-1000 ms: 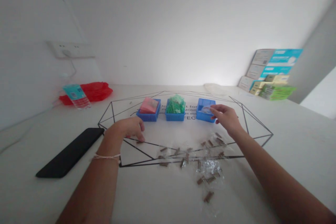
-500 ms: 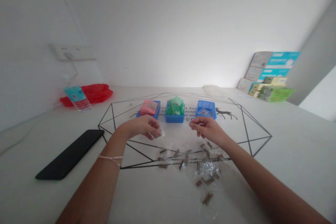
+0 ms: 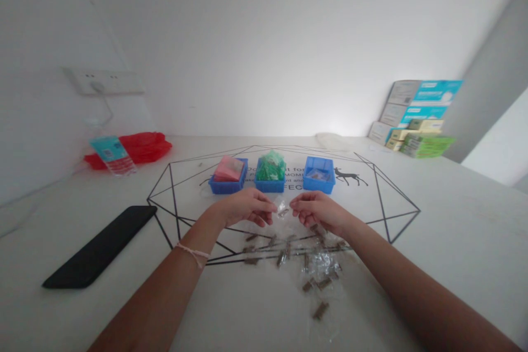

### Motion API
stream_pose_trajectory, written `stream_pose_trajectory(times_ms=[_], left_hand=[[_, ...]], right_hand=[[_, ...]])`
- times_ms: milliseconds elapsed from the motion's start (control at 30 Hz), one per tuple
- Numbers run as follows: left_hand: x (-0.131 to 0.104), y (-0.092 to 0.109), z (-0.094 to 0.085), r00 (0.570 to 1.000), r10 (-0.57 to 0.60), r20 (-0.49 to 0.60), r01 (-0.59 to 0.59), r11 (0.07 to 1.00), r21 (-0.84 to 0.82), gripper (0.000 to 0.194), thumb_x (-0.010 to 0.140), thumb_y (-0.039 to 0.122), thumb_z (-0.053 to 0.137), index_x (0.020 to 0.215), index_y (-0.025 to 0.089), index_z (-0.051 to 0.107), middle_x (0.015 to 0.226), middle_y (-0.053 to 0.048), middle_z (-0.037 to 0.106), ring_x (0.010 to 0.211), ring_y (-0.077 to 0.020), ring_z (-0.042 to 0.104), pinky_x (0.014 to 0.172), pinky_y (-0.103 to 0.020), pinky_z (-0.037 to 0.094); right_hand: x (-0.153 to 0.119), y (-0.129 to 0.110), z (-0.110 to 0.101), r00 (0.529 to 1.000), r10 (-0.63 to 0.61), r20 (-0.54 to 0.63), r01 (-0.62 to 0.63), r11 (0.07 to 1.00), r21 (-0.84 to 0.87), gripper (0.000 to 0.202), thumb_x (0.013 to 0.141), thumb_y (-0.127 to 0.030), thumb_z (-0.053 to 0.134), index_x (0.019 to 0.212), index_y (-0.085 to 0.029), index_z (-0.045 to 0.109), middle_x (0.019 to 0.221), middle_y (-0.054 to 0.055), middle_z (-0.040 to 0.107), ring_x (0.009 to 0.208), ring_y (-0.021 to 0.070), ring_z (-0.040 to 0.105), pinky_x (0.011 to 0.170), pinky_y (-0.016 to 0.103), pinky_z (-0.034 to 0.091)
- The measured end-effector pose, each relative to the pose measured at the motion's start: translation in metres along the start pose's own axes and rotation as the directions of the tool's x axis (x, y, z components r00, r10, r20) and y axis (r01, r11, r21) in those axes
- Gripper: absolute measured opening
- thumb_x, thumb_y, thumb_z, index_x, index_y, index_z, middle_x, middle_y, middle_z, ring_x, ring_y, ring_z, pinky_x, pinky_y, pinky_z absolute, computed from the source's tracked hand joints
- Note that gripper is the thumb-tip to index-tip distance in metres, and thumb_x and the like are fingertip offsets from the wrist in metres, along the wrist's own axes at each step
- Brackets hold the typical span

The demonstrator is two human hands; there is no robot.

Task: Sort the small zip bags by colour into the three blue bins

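Note:
Between my two hands hangs a small clear plastic bag (image 3: 282, 210) with a little brownish metal piece in it. My left hand (image 3: 252, 208) is closed in a pinch on the bag's left edge. The fingertips of my right hand (image 3: 315, 210) are pinched together at its right edge. Below them lies a loose scatter of similar clear bags (image 3: 324, 264), each around a small brownish piece. Just beyond my hands stand three blue bins: the left bin (image 3: 226, 188) holds pink slips (image 3: 228, 169), the middle bin (image 3: 270, 186) green packets (image 3: 271, 166), the right bin (image 3: 318, 185) a few clear bags.
A black flat slab (image 3: 101, 247) lies to the left. Behind it are a red plastic bag (image 3: 146, 146) and a blue-labelled clear pack (image 3: 113, 155). Stacked boxes (image 3: 416, 107) and a green pack (image 3: 427, 146) stand at the back right, against the wall.
My left hand has moved right with the small bag, toward my right hand. The right hand has come slightly lower and now meets the bag's edge. The view has shifted a little.

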State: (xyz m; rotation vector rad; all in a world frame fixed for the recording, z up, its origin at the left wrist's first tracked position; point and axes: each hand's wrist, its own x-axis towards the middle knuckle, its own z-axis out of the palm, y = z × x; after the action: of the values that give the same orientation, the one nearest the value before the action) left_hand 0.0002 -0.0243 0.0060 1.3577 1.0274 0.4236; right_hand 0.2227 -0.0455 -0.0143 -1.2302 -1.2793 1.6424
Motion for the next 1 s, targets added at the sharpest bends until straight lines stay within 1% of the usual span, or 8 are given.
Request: stream_pose_trajectory(times_ms=[100, 267, 467, 633, 733, 833, 900, 1000], left_hand=[[0.005, -0.004, -0.002, 0.998, -0.026, -0.065, 0.026, 1.0, -0.003, 0.035, 0.057, 0.041, 0.087, 0.07, 0.012, 0.072, 0.065, -0.005, 0.07, 0.061, -0.0141, 0.064, 0.056, -0.024, 0.046], [0.011, -0.009, 0.0, 0.991, -0.1, -0.087, 0.102, 0.995, 0.014, 0.036, 0.055, 0.04, 0.087, 0.069, 0.012, 0.07, 0.067, -0.006, 0.07, 0.062, -0.0144, 0.065, 0.052, -0.023, 0.04], [0.01, -0.007, 0.0, 0.99, -0.085, -0.116, 0.083, 0.996, -0.027, 0.036, 0.056, 0.04, 0.088, 0.071, 0.012, 0.071, 0.071, -0.008, 0.072, 0.062, -0.0141, 0.064, 0.058, -0.025, 0.044], [0.008, -0.003, -0.001, 0.982, -0.056, -0.182, 0.036, 0.993, -0.112, 0.042, 0.064, 0.05, 0.083, 0.074, 0.011, 0.072, 0.077, -0.01, 0.073, 0.067, -0.0145, 0.064, 0.065, -0.028, 0.048], [0.006, -0.003, 0.0, 0.978, -0.003, -0.207, -0.016, 0.996, -0.092, 0.036, 0.059, 0.04, 0.087, 0.077, 0.012, 0.073, 0.08, -0.008, 0.073, 0.072, -0.0153, 0.065, 0.068, -0.028, 0.049], [0.007, -0.004, 0.001, 0.969, 0.058, -0.242, -0.076, 0.995, -0.066, 0.037, 0.055, 0.03, 0.089, 0.084, 0.014, 0.073, 0.081, -0.006, 0.073, 0.076, -0.017, 0.067, 0.069, -0.03, 0.051], [0.01, -0.006, 0.002, 0.956, 0.088, -0.281, -0.104, 0.994, -0.043, 0.041, 0.053, 0.025, 0.09, 0.089, 0.015, 0.072, 0.08, -0.006, 0.073, 0.076, -0.0181, 0.067, 0.066, -0.03, 0.051], [0.014, -0.01, 0.003, 0.945, 0.098, -0.313, -0.105, 0.994, -0.006, 0.042, 0.053, 0.023, 0.09, 0.09, 0.016, 0.071, 0.08, -0.006, 0.074, 0.075, -0.0189, 0.068, 0.063, -0.029, 0.052]], right_hand=[[0.002, 0.001, -0.001, 0.999, 0.039, -0.01, -0.038, 0.999, 0.016, 0.009, 0.079, -0.013, 0.068, 0.07, -0.012, 0.067, 0.06, 0.001, 0.066, 0.045, 0.0062, 0.055, 0.042, 0.015, 0.045], [0.004, 0.004, 0.0, 0.996, 0.089, 0.001, -0.089, 0.996, 0.006, 0.014, 0.079, -0.011, 0.068, 0.066, -0.013, 0.064, 0.059, 0.003, 0.067, 0.046, 0.0076, 0.058, 0.043, 0.015, 0.047], [0.004, 0.004, -0.001, 0.997, 0.074, 0.006, -0.074, 0.996, 0.056, 0.01, 0.081, -0.009, 0.067, 0.072, -0.013, 0.066, 0.063, 0.004, 0.07, 0.049, 0.009, 0.062, 0.049, 0.017, 0.052], [0.004, 0.003, 0.001, 0.999, -0.022, -0.027, 0.026, 0.991, 0.131, 0.006, 0.08, -0.01, 0.069, 0.074, -0.012, 0.07, 0.072, 0.009, 0.074, 0.062, 0.0136, 0.069, 0.064, 0.024, 0.059], [0.007, 0.005, 0.0, 0.996, -0.074, -0.054, 0.08, 0.989, 0.125, 0.006, 0.078, -0.015, 0.073, 0.073, -0.011, 0.072, 0.074, 0.009, 0.074, 0.064, 0.0131, 0.069, 0.066, 0.025, 0.059], [0.012, 0.008, -0.002, 0.985, -0.155, -0.08, 0.159, 0.986, 0.042, 0.007, 0.07, -0.017, 0.079, 0.073, -0.013, 0.074, 0.072, 0.006, 0.073, 0.064, 0.0123, 0.067, 0.062, 0.023, 0.056], [0.016, 0.011, -0.005, 0.97, -0.219, -0.105, 0.214, 0.975, -0.056, 0.01, 0.064, -0.017, 0.081, 0.071, -0.014, 0.074, 0.065, 0.003, 0.07, 0.059, 0.0116, 0.064, 0.055, 0.021, 0.053], [0.023, 0.017, -0.009, 0.951, -0.284, -0.119, 0.256, 0.945, -0.205, 0.011, 0.061, -0.018, 0.08, 0.068, -0.016, 0.072, 0.055, -0.001, 0.065, 0.049, 0.01, 0.055, 0.047, 0.021, 0.044]])
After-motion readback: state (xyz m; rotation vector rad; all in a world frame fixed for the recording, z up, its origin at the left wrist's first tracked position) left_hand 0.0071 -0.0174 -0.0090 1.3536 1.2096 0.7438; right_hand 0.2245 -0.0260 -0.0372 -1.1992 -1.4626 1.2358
